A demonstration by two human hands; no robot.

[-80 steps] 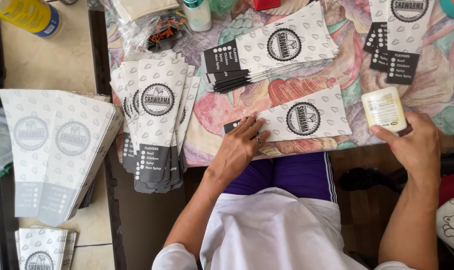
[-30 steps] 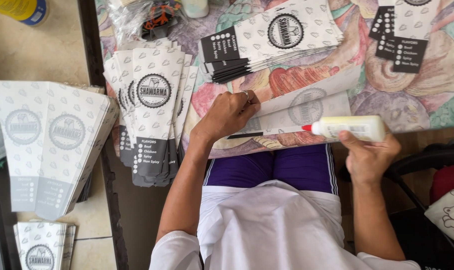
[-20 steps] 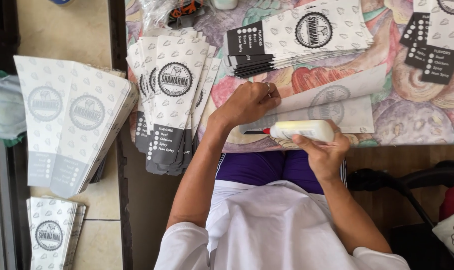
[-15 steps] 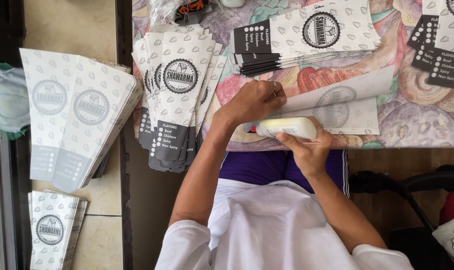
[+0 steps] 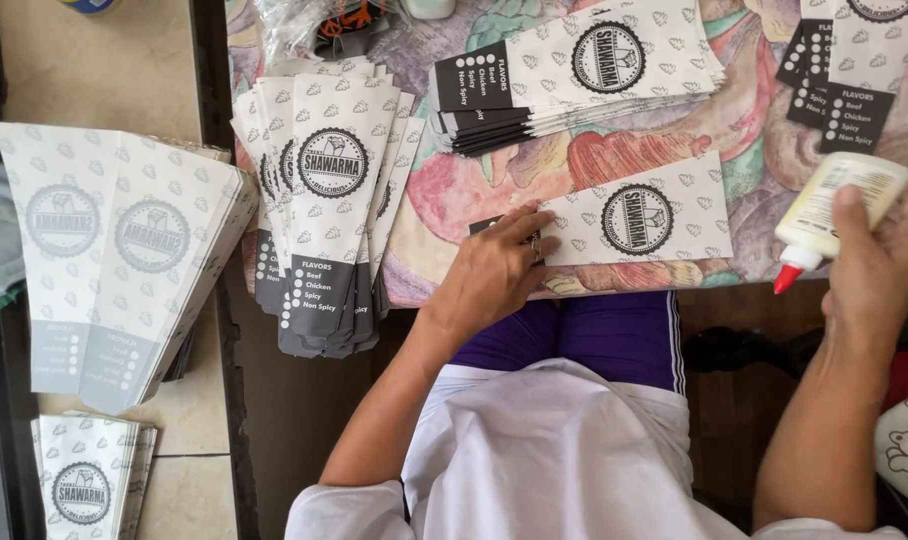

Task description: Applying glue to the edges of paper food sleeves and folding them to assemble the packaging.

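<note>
The left hand [image 5: 494,268] presses flat on the white printed paper sleeve [image 5: 634,218] lying at the floral-clothed table's [image 5: 454,190] near edge, best held firmly, while the right hand [image 5: 879,265] grasps the cream red-nozzled glue bottle [image 5: 834,205] just beside it.

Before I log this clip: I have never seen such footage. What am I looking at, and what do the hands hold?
One camera, worn on a seated person's head, looks straight down. No machine here, only two bare hands. The left hand presses flat on a printed paper wrapper lying on a flowery tablecloth. The right hand holds a glue bottle, its red tip pointing down-left, away from the paper. Stacks of the same wrappers lie around, with more piled on a side surface at the left.
</note>
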